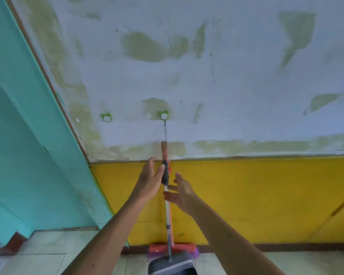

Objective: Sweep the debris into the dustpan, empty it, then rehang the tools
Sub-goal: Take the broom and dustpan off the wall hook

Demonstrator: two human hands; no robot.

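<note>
A red broom (164, 150) hangs by a thin string from the right green smiley hook (164, 115); its red head with purple bristles (172, 249) is just above the floor. In front of it stands the grey dustpan (172, 264) on a long metal pole with a black grip (165, 173). My left hand (150, 180) touches that grip with thumb and fingers only loosely around it. My right hand (182, 192) is open beside the pole, fingers spread, holding nothing.
A second green smiley hook (106, 117) sits bare on the wall to the left. The wall is peeling white above and yellow (246, 195) below. A turquoise door frame (28, 135) stands at the left. Pale floor tiles (44, 255) lie underneath.
</note>
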